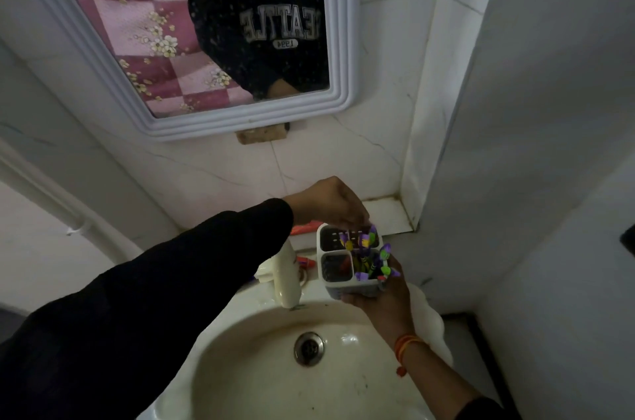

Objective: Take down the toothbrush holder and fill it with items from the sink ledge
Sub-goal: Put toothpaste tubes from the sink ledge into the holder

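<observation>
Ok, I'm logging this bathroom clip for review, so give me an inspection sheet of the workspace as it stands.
Surface: white sink with a metal drain; a ledge sits behind it by the wall.
Job's things: toothbrush holder, white with compartments, held above the basin; purple and green items stand in it.
Clutter: cream tap; a red thing behind the holder, too hidden to name.
Grippers: right hand grips the holder from below; left hand has fingertips at the items on its far side.
Cables: nothing seen.
Surroundings: tiled wall, white-framed mirror, white pipe at left.
</observation>
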